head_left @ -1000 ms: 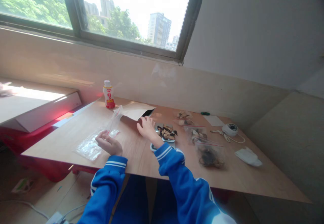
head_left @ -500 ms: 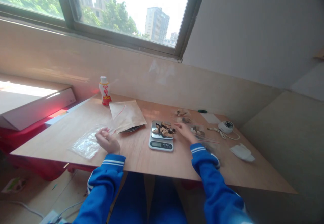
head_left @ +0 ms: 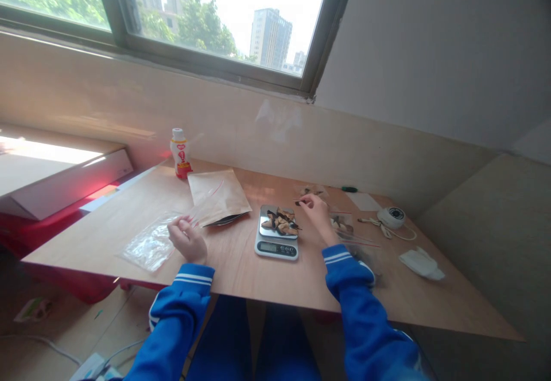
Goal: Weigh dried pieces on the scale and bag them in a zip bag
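A white kitchen scale (head_left: 276, 249) stands mid-table, and brown, dark-edged dried mushroom pieces (head_left: 282, 221) are heaped on its steel plate. Just right of the heap, above the table, my right hand (head_left: 317, 214) pinches one small dark dried piece (head_left: 298, 203) between thumb and fingers. My left hand (head_left: 188, 242) is closed in a loose curl beside a clear zip bag (head_left: 148, 243); what its fingers hold, if anything, I cannot make out. Behind it lies a kraft paper pouch (head_left: 224, 194), its dark mouth toward me, partly overlapped by clear plastic with a red zip line.
At the back left stands a white and red bottle (head_left: 181, 154). Small clear bags of dried pieces (head_left: 342, 224) lie on the right, near a white round device with a cable (head_left: 391, 217), a crumpled white tissue (head_left: 420, 263), a paper sheet (head_left: 364, 201) and a green pen (head_left: 349, 189).
My right hand has lifted slightly and moved away from the scale's plate, and a small dark piece now shows in its fingertips. My left hand stays almost where it was. The view has shifted slightly.
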Demonstrator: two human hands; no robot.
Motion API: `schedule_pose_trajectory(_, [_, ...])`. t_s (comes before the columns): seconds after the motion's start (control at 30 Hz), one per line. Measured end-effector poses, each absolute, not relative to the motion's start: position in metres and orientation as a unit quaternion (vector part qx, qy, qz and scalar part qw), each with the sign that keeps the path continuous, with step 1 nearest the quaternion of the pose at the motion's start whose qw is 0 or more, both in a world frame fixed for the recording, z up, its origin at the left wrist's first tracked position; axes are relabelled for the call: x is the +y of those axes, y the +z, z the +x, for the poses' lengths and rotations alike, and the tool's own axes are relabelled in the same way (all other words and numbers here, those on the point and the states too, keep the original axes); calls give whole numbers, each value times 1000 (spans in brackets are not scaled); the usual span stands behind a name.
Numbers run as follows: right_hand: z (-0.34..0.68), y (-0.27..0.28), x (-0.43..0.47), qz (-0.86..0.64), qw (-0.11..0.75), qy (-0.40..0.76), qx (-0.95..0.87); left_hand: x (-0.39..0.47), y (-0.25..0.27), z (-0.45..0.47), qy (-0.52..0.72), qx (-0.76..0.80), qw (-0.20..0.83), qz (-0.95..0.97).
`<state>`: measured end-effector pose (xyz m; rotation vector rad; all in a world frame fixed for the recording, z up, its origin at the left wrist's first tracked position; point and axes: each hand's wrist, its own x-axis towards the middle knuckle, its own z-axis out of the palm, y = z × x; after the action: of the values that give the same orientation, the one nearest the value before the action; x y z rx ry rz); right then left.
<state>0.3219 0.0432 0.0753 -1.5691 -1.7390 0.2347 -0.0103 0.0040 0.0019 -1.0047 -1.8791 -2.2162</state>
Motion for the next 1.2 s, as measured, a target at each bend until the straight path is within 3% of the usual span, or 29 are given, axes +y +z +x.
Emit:
schedule_pose_trajectory(0.07, [297,85,49,-566,387,117,-719,5,1,-11,-715,-613,34,-335])
schedule_pose_trajectory(0.3, [242,84,56,-503,187,110,-837,7,-3,-13,-707,-616,30,-346])
schedule_pose_trajectory(0.63, [251,90,56,-544,153,62,-823,6,1,-10,-689,-630,28,-358])
schedule_pose_trajectory(0.77, [246,102,30,-547,236,90,-798,5,2,-8,-685,-631,38,-363])
schedule_pose_trajectory(0.9, [212,104,-13,-466,372,220,-772,-4,0,11,-669,-582,93,-453])
schedule_pose_trajectory(1.0, [176,94,-34,-421,417,306,-745,-15,-2,31,-645,-495,112,-571])
schedule_pose_trajectory(1.2, [144,76,-50,-416,479,301,-712,-26,2,41,-625,-433,90,-643])
